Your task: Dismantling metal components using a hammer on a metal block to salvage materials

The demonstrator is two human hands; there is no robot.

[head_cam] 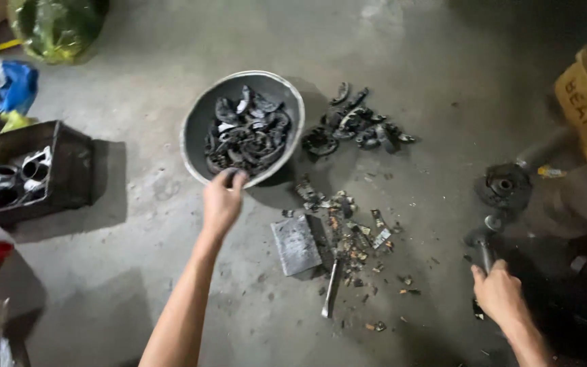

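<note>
1. Reaching forward, the left hand (pixel 222 200) has its fingers pinched together on the near rim of the round metal bowl (pixel 198 112) at its 6 o'clock.
2. The bowl holds dark curved scrap pieces (pixel 247 136).
3. The right hand (pixel 499 293) is closed around a dark tool handle (pixel 485 253), probably a hammer.
4. At 3 o'clock of the bowl lies a loose scrap pile (pixel 358 126); a flat metal block (pixel 295 243) sits between the hands.

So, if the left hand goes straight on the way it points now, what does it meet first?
The left hand already touches the near rim of the metal bowl; next, probably, come the dark scrap pieces inside.
</note>
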